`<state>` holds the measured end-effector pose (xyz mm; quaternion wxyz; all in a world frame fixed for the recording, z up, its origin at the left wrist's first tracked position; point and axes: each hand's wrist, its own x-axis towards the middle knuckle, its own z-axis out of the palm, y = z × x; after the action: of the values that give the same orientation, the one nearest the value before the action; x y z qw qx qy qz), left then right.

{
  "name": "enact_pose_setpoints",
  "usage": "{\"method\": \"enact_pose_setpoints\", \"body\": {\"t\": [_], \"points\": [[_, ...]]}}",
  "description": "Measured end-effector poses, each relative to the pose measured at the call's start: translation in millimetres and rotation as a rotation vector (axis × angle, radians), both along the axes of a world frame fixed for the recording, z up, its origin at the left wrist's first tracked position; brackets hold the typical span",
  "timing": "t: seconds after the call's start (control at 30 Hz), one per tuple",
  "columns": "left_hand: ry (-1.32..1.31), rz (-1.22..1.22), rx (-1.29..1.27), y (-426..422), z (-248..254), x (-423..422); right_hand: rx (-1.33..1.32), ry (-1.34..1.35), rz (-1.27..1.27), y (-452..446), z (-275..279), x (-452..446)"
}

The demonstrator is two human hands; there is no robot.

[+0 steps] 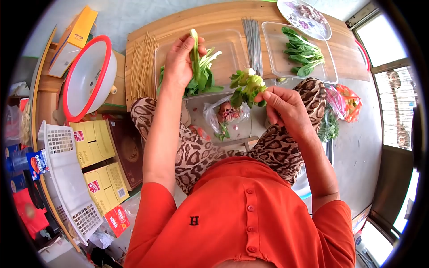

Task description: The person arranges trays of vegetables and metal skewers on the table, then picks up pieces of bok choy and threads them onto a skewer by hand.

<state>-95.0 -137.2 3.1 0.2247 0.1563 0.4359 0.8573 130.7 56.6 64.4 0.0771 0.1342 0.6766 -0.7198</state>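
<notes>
Left hand (pixel 179 61) pinches a stalk (pixel 195 52), upper left; right hand (pixel 286 109) grips greens (pixel 248 89), centre: light, probably fragile, best held stem-end!

black "H" (pixel 194 220) on red shirt (pixel 223 201), labels (pixel 94 186) on yellow boxes (pixel 96 145) too small to read

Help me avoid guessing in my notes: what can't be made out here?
All in the head view:
- Pinched end of the leafy piece: behind the right hand's fingertips.
- Some tray greens: behind the left arm.
- Contents of the clear bag: veiled by crumpled film.
- Plate food: too small to name.
- Yellow boxes' fine print: too small.
</notes>
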Motion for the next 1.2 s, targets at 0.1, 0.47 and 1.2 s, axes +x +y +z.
{"method": "enact_pose_setpoints", "body": {"t": [0.1,0.47,1.2], "points": [[-0.013,0.009,0.015,3.8,6.6,24.6,0.001,0.038,-0.008,-9.9,11.8,0.2],[0.196,0.221,-0.113,11.1,38.6,74.6,-0.017,0.091,0.010,-27.6,28.2,-3.5],[0.173,0.269,-0.120,7.0,34.9,77.5,0.008,0.059,0.036,-29.6,23.0,-4.0]]}}
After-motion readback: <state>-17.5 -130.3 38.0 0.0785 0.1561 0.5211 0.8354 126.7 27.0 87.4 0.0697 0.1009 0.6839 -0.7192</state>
